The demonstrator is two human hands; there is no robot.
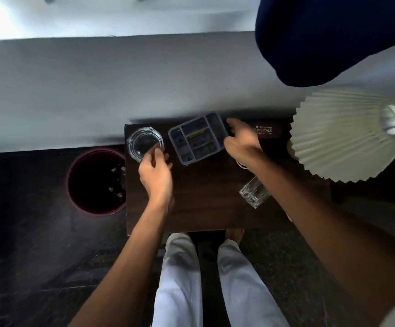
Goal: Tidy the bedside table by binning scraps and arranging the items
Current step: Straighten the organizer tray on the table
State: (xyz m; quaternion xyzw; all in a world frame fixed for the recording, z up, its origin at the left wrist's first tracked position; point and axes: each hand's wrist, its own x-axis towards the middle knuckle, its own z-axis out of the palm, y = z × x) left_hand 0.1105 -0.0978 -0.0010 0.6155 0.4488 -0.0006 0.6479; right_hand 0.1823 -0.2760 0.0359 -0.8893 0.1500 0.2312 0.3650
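Head view: right hand (240,142) closed in a grip on the grey compartment tray's (198,140) right edge, back of the dark table (203,204). Left hand (155,172) loosely open, fingertips at glass ashtray (144,142). Bin (96,181) left, on floor.

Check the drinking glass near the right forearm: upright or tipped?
Upright, apparently: the drinking glass stands on the bedside table, its thick base toward the camera, partly hidden by the forearm.
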